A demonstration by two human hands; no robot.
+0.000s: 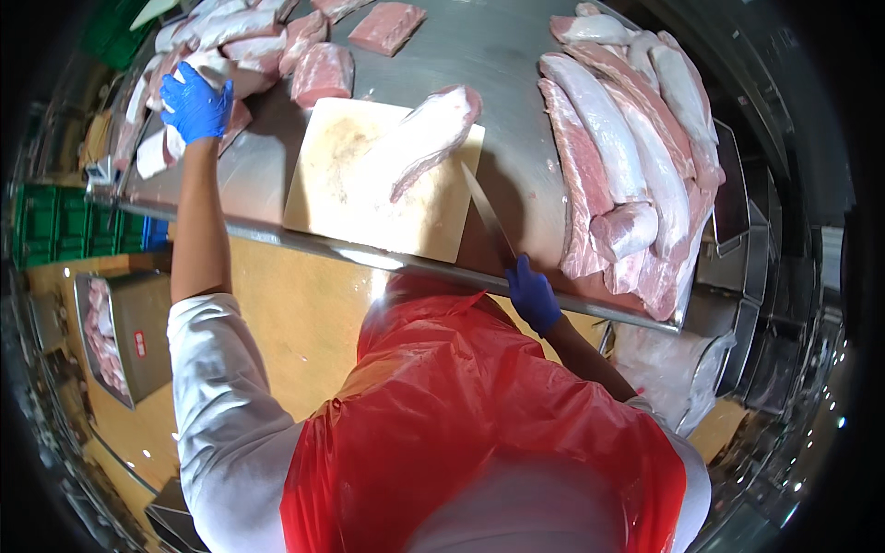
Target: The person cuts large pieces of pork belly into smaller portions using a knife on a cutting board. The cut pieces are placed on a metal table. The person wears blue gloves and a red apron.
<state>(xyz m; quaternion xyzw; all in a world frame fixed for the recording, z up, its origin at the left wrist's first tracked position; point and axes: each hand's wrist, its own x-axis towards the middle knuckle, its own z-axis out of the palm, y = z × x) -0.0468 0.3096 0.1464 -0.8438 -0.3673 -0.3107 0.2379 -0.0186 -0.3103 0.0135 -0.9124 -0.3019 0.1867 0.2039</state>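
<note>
My left hand [195, 105], in a blue glove, reaches out to the heap of cut meat pieces [241, 44] at the far left. Its fingers are spread and lie over a pale piece there. In a blue glove too, my right hand [533, 295] is closed round the handle of a long knife [489, 214] near the table's front edge. The blade points away from me, its tip beside the right edge of the cutting board [323, 184]. One pale piece of meat [433, 136] lies slantwise on that board.
Long strips of meat [636, 147] are piled at the right of the metal table [489, 55]. Below on the left stands a metal bin [147, 336] with meat inside. Green crates [64, 221] are stacked behind it. A clear plastic bag [673, 364] hangs at the lower right.
</note>
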